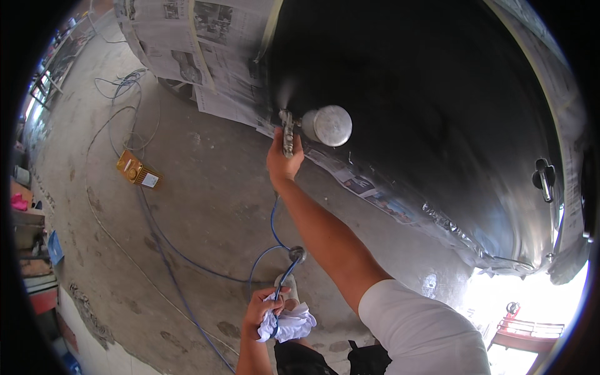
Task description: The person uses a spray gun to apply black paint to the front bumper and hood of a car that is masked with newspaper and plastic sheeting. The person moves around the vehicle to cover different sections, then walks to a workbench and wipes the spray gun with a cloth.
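Note:
My right hand (285,161) is stretched out and wrapped round the handle of a metal spray gun (287,132). A round, pale paint cup (333,125) sticks out from the gun's right side. Pale mist leaves the nozzle toward a black car door panel (406,81). Lower down, my left hand (265,307) is closed on a blue air hose (285,275) together with a crumpled white cloth (294,324). The hose passes a small round grey object (297,254) and rises toward the gun.
Newspaper masking (219,56) and tape cover the car left of the panel; more newspaper (369,190) runs along its lower edge. A door handle (545,180) sits at right. A yellow box-shaped device (137,169) and loose cables (128,81) lie on the concrete floor (206,187).

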`<act>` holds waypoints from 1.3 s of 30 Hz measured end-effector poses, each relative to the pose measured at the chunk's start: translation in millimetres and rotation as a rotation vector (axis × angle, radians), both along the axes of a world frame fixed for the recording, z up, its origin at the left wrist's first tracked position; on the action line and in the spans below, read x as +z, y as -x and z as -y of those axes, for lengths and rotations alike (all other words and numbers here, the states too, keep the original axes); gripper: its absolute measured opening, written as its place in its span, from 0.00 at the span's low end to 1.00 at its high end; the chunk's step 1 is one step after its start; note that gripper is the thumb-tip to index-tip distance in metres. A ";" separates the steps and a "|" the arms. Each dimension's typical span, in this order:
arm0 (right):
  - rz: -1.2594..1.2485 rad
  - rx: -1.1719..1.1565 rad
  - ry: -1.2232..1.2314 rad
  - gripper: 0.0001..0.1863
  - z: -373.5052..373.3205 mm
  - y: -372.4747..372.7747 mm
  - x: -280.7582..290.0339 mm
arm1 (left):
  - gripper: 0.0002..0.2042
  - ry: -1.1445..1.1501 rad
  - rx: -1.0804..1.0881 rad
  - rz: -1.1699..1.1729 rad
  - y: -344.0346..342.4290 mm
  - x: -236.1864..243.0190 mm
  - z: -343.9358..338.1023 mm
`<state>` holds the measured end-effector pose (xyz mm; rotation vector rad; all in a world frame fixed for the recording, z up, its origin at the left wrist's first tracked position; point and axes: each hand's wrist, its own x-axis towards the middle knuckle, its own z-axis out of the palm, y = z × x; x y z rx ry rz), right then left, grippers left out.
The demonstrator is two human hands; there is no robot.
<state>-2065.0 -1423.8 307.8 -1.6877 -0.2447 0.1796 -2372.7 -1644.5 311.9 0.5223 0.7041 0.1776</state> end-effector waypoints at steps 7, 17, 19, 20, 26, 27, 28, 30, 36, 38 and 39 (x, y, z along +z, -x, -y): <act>0.047 0.051 -0.055 0.17 10.2 -23.7 -0.1 | 0.23 -0.006 -0.006 -0.021 -3.5 3.6 -1.9; 0.088 -0.155 0.028 0.12 208.2 -51.4 -25.9 | 0.23 0.059 -0.302 0.105 -17.1 -36.4 2.8; 0.083 -0.171 0.059 0.13 250.7 -51.1 -30.5 | 0.24 0.037 -0.385 0.124 -17.9 -48.8 2.4; 0.110 -0.215 0.015 0.13 265.9 -51.4 -27.2 | 0.25 0.022 -0.412 0.126 -18.8 -50.6 -1.0; 0.059 -0.389 0.072 0.13 355.0 -56.4 -33.4 | 0.21 0.026 -0.577 0.203 -32.1 -47.9 -8.8; 0.022 -0.428 0.108 0.13 367.0 -53.5 -38.8 | 0.21 0.015 -0.619 0.204 -28.7 -51.9 -11.5; -0.016 -0.466 0.142 0.13 378.5 -50.8 -43.9 | 0.21 0.002 -0.660 0.204 -25.6 -55.7 -13.6; 0.006 -0.515 0.139 0.14 403.6 -45.6 -57.2 | 0.21 0.008 -0.698 0.213 -20.1 -68.5 -12.7; -0.030 -0.633 0.097 0.15 458.5 -52.2 -61.1 | 0.21 -0.038 -0.765 0.192 -10.6 -100.5 -4.7; 0.005 -0.662 0.094 0.14 490.4 -49.7 -79.4 | 0.21 -0.039 -0.796 0.197 -3.5 -122.8 1.5; -0.010 -0.668 0.081 0.14 497.2 -52.8 -76.6 | 0.21 -0.034 -0.810 0.198 -4.1 -123.5 -0.9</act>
